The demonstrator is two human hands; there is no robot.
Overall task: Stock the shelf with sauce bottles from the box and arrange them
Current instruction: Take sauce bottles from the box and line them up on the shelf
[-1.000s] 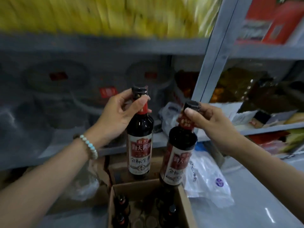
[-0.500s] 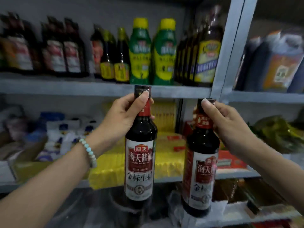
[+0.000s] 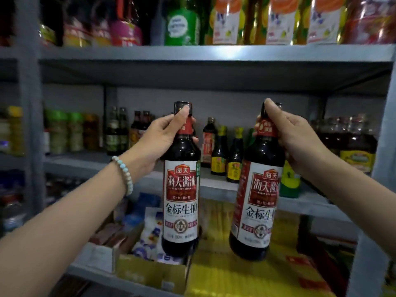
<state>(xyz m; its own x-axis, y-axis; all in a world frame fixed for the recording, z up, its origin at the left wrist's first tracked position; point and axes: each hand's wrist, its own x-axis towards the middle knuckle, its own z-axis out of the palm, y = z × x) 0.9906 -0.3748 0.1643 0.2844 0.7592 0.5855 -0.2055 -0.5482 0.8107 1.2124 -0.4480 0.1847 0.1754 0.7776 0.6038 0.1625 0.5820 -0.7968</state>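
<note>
Dark glass fills both fists. The left hand [image 3: 158, 142] wraps the red-banded neck of a dark-brown soy sauce bottle with a red-and-white label [image 3: 181, 200], its thumb lying up against the black cap. The right hand [image 3: 300, 142] grips the neck of a second matching dark-brown bottle [image 3: 257, 200], its fingers covering most of the cap.

Both bottles hang upright in the air, side by side and apart, in front of the middle board of the grey metal shelving [image 3: 216, 186] (the right one's label curves out of sight at its edge). A pale bead bracelet [image 3: 124, 174] circles the left wrist.

On that board stand small dark bottles with yellow labels [image 3: 219, 155], seen in the gap between the held pair. A green-and-yellow container [image 3: 289, 181] shows only a sliver beside the right bottle. Jars and bottles further out on either side are too blurred to read.

Below, yellow packets [image 3: 246, 275] and an open cardboard tray [image 3: 150, 273] of blue-and-white packs are partly hidden by the bottle bases and cut by the lower edge.
</note>
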